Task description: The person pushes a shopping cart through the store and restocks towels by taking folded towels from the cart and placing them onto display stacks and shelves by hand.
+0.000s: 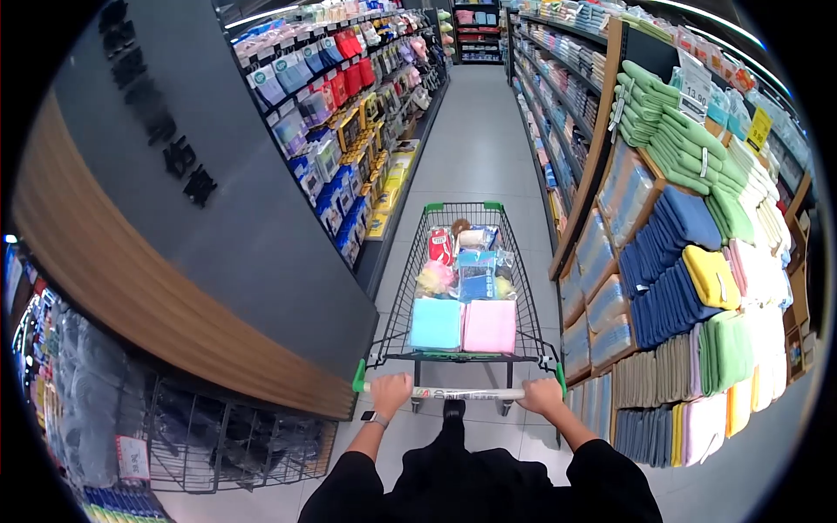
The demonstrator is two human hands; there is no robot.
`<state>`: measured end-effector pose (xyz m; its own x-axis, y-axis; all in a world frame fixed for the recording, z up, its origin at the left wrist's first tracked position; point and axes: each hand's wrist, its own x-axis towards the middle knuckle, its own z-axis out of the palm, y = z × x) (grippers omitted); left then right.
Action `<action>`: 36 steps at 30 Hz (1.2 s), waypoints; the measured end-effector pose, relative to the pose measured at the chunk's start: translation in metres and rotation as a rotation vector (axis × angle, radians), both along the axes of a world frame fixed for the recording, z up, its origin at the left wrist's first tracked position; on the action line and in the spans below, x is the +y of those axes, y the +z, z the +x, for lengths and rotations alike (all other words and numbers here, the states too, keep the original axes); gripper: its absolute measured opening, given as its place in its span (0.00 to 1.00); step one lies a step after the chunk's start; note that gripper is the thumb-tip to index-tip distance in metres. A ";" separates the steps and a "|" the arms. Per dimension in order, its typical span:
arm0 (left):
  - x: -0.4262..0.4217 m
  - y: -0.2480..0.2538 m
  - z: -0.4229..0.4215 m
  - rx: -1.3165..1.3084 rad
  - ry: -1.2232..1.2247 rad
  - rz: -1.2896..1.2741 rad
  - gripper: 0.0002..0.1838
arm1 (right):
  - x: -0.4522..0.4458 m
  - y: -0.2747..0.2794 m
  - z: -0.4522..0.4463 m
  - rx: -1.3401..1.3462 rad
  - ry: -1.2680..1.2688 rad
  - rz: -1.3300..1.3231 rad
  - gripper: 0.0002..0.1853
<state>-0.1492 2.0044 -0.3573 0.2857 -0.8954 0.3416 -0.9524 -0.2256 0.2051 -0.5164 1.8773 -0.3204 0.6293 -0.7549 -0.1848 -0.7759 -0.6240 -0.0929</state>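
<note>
Shop aisle floor [475, 131] in pale tiles was flanked by stocked shelves, and at the far end it was closed off by a dark shelf unit [479, 37]. On the left, hanging packets [349, 71] in red, blue and yellow were displayed beyond a tall grey panel [261, 218] edged with a wood-look band [174, 283]. Near left, a black wire rack [218, 440] and a price card [132, 458] were seen.

On the right, folded towels were stacked: green towels [684, 148] highest, blue towels [667, 248] lower, and a yellow towel [711, 277] laid among them. A price sign [695, 85] marked 13.90 was mounted by the green ones.

Between the two sides a wire shopping cart [463, 214] was placed, its green-ended handle [466, 394] turned toward the wearer. The handle's left part was grasped by the left hand [392, 395], on whose wrist a watch [375, 419] was worn; its right part was grasped by the right hand [542, 396], with the fingers of both curled over the bar.

Inside the cart, a turquoise pack [436, 323] and a pink pack [490, 326] were set side by side at the near end. Beyond them were placed a blue packet [477, 275], a pink-and-yellow puff bundle [438, 276] to its left, and a red packet [440, 246] farther off.
</note>
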 end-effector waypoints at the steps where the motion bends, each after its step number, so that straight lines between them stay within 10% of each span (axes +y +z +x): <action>1: -0.016 0.004 0.001 0.008 0.003 0.012 0.21 | -0.014 -0.002 0.001 -0.024 0.003 -0.020 0.19; 36: -0.538 -0.010 0.107 -0.036 -0.161 0.059 0.19 | -0.483 0.000 0.092 0.003 -0.156 0.093 0.13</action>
<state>-0.0419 1.4663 -0.3670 0.1252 -0.9474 0.2945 -0.9837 -0.0799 0.1612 -0.4248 1.3940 -0.3203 0.5051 -0.8229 -0.2601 -0.8630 -0.4846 -0.1427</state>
